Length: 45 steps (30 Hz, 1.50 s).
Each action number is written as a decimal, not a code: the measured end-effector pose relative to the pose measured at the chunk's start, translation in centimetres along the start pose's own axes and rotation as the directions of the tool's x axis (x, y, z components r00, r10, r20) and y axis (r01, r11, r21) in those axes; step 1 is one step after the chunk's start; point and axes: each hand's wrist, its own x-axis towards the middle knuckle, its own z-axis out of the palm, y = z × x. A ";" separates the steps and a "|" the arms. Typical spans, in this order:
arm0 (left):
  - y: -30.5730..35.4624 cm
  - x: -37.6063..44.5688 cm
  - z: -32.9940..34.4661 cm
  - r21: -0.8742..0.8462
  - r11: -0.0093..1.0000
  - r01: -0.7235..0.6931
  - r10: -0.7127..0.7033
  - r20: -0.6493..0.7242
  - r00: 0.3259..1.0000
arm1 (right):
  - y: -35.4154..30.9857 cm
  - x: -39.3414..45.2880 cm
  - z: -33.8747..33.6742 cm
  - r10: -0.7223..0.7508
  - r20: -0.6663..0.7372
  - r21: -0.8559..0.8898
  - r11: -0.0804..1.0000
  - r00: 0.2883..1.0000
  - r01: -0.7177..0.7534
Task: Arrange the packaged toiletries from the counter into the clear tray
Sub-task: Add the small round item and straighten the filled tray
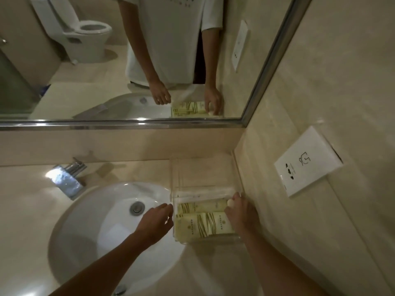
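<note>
Here, small bottle (230, 202) inside right grip (240, 212).

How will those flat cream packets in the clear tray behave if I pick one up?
The cream packets look thin and flat, so probably light and a bit floppy. Lying flat in the clear tray, they shouldn't roll. Their smooth wrapping may be slippery.

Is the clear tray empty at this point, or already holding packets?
Holding packets. Several pale yellow packets lie flat inside the clear tray, while the right hand reaches in at its right side.
</note>
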 end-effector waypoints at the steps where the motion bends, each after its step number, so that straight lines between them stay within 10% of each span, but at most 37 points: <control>1: 0.1 0.1 0.1 -0.001 1.000 -0.005 0.005 0.002 1.000 | 0.1 0.1 0.3 0.008 -0.006 -0.008 1.000 1.000 -0.008; 11: 2.7 0.1 4.2 0.183 0.970 -0.161 0.185 -0.124 0.975 | -0.1 -3.2 3.3 -0.292 -0.191 0.004 0.954 0.937 0.299; 16: 4.3 -0.8 8.3 0.285 0.937 -0.203 0.199 0.045 0.979 | 1.2 -6.0 6.6 -0.496 0.001 -0.033 0.868 0.869 0.495; 45: 2.8 0.7 7.8 0.320 0.913 -0.253 0.217 0.145 0.965 | 1.5 -5.2 6.0 -0.403 0.005 -0.002 0.915 0.915 0.403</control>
